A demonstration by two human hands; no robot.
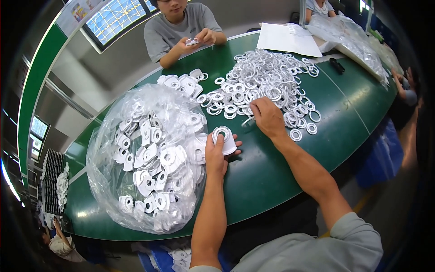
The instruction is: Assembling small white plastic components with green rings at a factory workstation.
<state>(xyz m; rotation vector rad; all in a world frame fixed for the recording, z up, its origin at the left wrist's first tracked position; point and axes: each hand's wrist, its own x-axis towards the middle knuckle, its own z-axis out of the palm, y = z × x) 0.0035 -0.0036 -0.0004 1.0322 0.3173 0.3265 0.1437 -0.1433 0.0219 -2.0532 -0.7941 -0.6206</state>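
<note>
A glossy green table (258, 195) with a curved outline carries everything here. A large clear plastic bag (102, 158), filled with white parts, sits on it. Directly behind the bag lie loose white parts (173, 82). To the bag's right and farther back spreads a heap of white rings (265, 68), a few lying singly at its fringe. Beyond these, farther right from the bag, are a flat white sheet (287, 41), a small black object (336, 66) and crumpled clear plastic sheeting (346, 34).

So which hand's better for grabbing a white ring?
Probably the right hand: it's by the white ring pile, though its grip is unclear; the left hand holds a white holed piece.
</note>
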